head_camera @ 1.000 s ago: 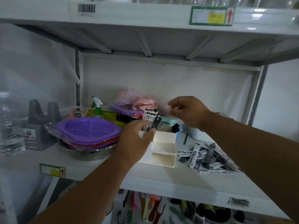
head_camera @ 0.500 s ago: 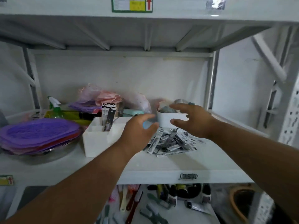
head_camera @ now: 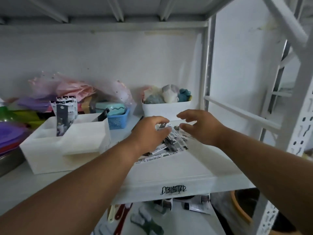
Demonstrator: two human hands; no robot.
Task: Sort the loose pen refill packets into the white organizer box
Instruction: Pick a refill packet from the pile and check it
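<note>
Both over the pile of loose pen refill packets on the white shelf: left hand at its 9 o'clock edge, fingers curled down onto the packets, grip unclear; right hand at 2 o'clock, fingers spread and released. White organizer box at 9 o'clock of the pile, a few packets upright in its rear compartments.

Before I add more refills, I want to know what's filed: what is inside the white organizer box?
The white organizer box holds a few packets standing upright in its back compartments, one dark packet leaning further right. The front compartments look empty; the compartment floors are hidden by the walls.
</note>
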